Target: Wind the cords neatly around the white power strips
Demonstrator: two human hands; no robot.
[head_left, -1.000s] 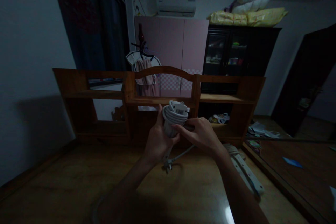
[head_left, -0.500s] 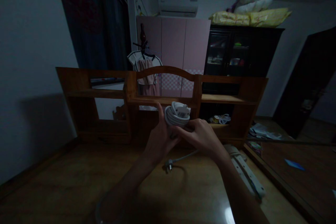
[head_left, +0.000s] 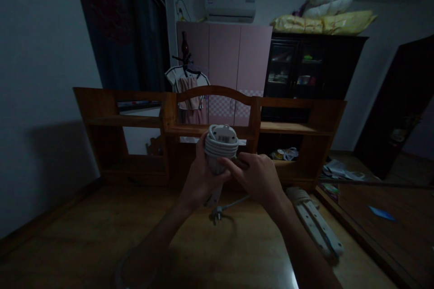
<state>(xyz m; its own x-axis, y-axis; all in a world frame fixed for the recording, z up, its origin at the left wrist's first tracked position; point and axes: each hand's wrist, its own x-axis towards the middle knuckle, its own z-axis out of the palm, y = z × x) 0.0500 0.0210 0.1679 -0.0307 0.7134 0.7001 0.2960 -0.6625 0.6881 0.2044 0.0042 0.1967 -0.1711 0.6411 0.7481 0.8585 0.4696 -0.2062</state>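
Observation:
A white power strip [head_left: 224,134] is held up over the wooden desk, its end toward the shelf, with several turns of its white cord [head_left: 222,148] wound around it. My left hand [head_left: 200,174] is closed around the strip below the coils. Close against the coils on the right, my right hand [head_left: 256,169] pinches the cord, its thumb reaching toward the strip. The free part of the cord hangs down behind the hands and ends in a three-pin plug [head_left: 217,213] just below them. Part of the strip is hidden by my fingers.
Another power strip [head_left: 317,223] with its cord wrapped lies at the right on the desk [head_left: 244,253]. A wooden shelf [head_left: 125,120] spans the back edge, with small items in its right compartment. Beyond stand a pink wardrobe [head_left: 224,58] and a dark cabinet [head_left: 315,67].
The power strip has tilted and moved slightly left, so its end and the coils now face me more squarely. My left thumb has folded in against it. The right hand stays near the coils.

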